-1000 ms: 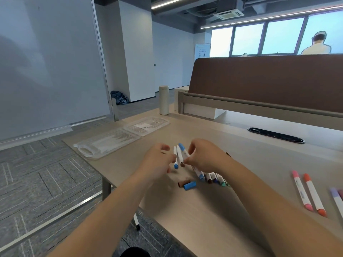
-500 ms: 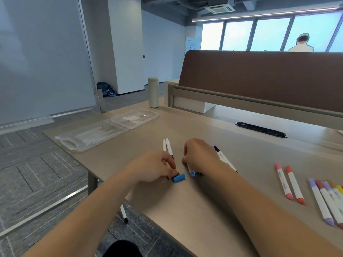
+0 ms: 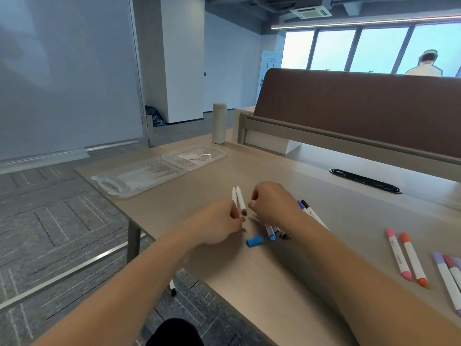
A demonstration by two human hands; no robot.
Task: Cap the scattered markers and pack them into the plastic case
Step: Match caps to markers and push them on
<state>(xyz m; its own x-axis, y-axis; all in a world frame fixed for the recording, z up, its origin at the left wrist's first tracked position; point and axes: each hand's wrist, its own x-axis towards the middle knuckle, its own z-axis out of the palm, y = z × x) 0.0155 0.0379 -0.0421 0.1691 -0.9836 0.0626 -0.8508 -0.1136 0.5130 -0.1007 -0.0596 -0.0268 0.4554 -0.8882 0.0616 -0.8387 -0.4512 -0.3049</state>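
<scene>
My left hand (image 3: 219, 224) grips two white markers (image 3: 238, 199) that point up and away; one ends in brown by my fingertips. My right hand (image 3: 272, 199) is just to their right with curled fingers. Its fingertips are close to the brown end, and what they hold is hidden. Several markers (image 3: 274, 233) stick out from under my right hand and wrist. A black-capped marker (image 3: 308, 208) and a blue-capped one lie behind the wrist. A loose blue cap (image 3: 255, 240) lies on the desk below my hands. The clear plastic case (image 3: 149, 171) lies open at the far left.
Pink and orange capped markers (image 3: 405, 258) lie to the right, with purple and red ones (image 3: 449, 278) at the right edge. A beige bottle (image 3: 219, 123) stands behind the case. A brown divider (image 3: 361, 111) and a cable slot (image 3: 365, 181) bound the desk's far side.
My left hand had dipped to the caps on the desk and has come back up beside the markers. The brown cap that lay next to the blue one is gone.
</scene>
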